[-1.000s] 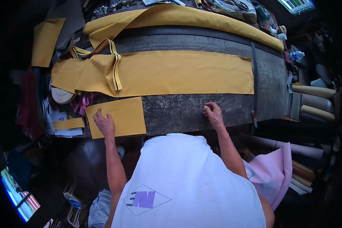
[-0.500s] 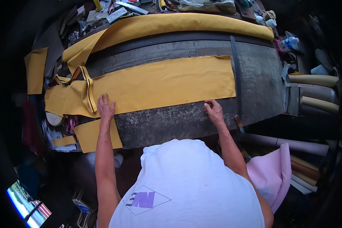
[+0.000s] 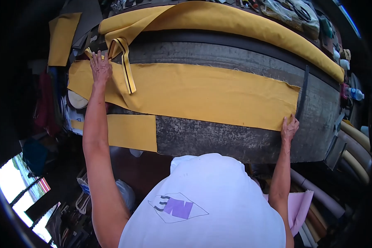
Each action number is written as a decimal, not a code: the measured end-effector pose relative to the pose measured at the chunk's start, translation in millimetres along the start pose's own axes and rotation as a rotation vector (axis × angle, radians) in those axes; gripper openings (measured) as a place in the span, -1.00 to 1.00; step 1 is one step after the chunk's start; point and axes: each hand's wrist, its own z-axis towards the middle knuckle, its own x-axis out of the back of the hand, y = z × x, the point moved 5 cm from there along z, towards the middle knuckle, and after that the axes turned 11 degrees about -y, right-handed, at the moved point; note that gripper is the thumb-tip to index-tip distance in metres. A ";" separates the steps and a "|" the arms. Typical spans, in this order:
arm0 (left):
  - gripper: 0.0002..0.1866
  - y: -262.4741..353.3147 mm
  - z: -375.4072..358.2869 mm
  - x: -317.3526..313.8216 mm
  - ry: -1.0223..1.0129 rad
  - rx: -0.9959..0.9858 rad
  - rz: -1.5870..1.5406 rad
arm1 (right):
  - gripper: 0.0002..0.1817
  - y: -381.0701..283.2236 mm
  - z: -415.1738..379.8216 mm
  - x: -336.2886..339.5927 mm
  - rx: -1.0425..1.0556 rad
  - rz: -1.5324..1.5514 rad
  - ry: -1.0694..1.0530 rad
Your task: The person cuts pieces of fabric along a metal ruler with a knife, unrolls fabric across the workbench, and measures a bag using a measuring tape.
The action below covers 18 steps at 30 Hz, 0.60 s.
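A long yellow fabric strip (image 3: 211,93) lies across the dark worktop, its upper edge frayed. My left hand (image 3: 100,68) rests with fingers spread at the strip's upper left edge, beside a striped band (image 3: 129,70) looped over the fabric. At the strip's lower right corner is my right hand (image 3: 290,127), its fingers apart and the fingertips touching the cloth. A smaller yellow piece (image 3: 132,132) lies below the strip, left of centre. Just past the strip's right end lies a dark metal ruler (image 3: 304,93).
Along the back stretches a rolled yellow fabric (image 3: 219,18). Another yellow piece (image 3: 64,39) hangs at the far left. Tools and plastic bags crowd the back edge. A bottle (image 3: 354,94) and material rolls (image 3: 353,142) are at the right.
The view has turned. My left hand has moved up to the fabric's upper left edge, and my right hand has moved right to its lower right corner, its fingers opening.
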 end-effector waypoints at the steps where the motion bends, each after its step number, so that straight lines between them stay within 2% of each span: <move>1: -0.40 0.9 -3.4 16.6 0.053 0.046 -0.035 | -0.42 4.2 4.5 -0.8 -0.004 0.000 -0.002; 3: -0.47 19.2 -29.2 36.8 0.246 0.042 -0.154 | -0.38 8.8 11.2 -1.9 -0.025 0.000 -0.044; 5: -0.52 62.4 -73.7 51.9 0.246 0.040 -0.471 | -0.35 9.3 12.5 -3.3 -0.020 -0.010 -0.051; 8: -0.60 152.3 -162.6 52.2 -0.002 0.078 -1.026 | -0.28 15.9 18.6 -6.3 0.008 0.006 -0.027; 10: -0.59 206.1 -216.6 53.1 -0.064 0.134 -1.134 | -0.23 17.6 22.7 0.5 -0.022 0.062 -0.034; 13: -0.53 258.5 -268.8 50.4 -0.142 0.329 -1.329 | -0.09 19.9 32.0 10.3 -0.183 0.232 -0.192; 16: -0.51 291.1 -291.6 47.5 -0.264 0.403 -1.602 | -0.10 30.0 39.9 4.7 -0.154 0.430 -0.213; 17: -0.51 293.6 -292.5 47.9 -0.243 0.375 -1.556 | -0.30 28.4 37.4 6.4 -0.080 0.516 -0.111; 18: -0.51 295.2 -292.7 49.7 -0.227 0.345 -1.508 | -0.37 27.7 44.0 2.8 -0.061 0.531 -0.166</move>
